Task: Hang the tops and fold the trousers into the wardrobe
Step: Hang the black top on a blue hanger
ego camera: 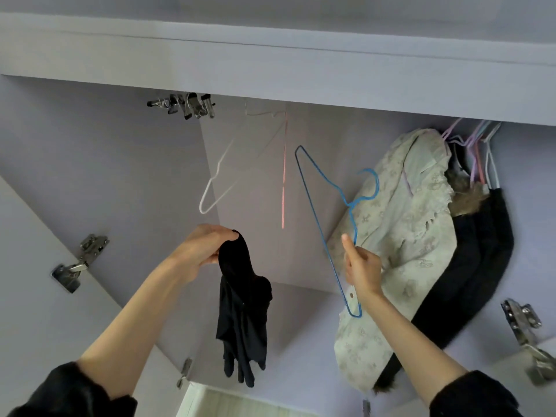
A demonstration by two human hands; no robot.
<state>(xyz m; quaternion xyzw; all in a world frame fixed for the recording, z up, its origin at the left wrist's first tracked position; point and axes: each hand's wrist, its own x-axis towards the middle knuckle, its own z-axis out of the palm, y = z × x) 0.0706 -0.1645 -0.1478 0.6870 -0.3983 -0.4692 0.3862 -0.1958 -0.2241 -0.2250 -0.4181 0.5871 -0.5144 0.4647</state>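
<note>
I see both arms raised toward the frame's middle: my left hand (200,249) pinches a black top (242,308), my right hand (362,269) grips a blue hanger (331,224).

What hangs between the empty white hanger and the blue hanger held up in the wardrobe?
In the head view, a pink hanger, seen edge-on, hangs between the white hanger and the blue hanger.

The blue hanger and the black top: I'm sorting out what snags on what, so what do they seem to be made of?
The blue hanger, gripped by the right hand, looks like thin wire with a smooth blue coating: slim, evenly bent, slightly glossy. The black top, pinched by the left hand, looks like soft matte fabric, perhaps a knit: it hangs limp in folds without shine.
</note>
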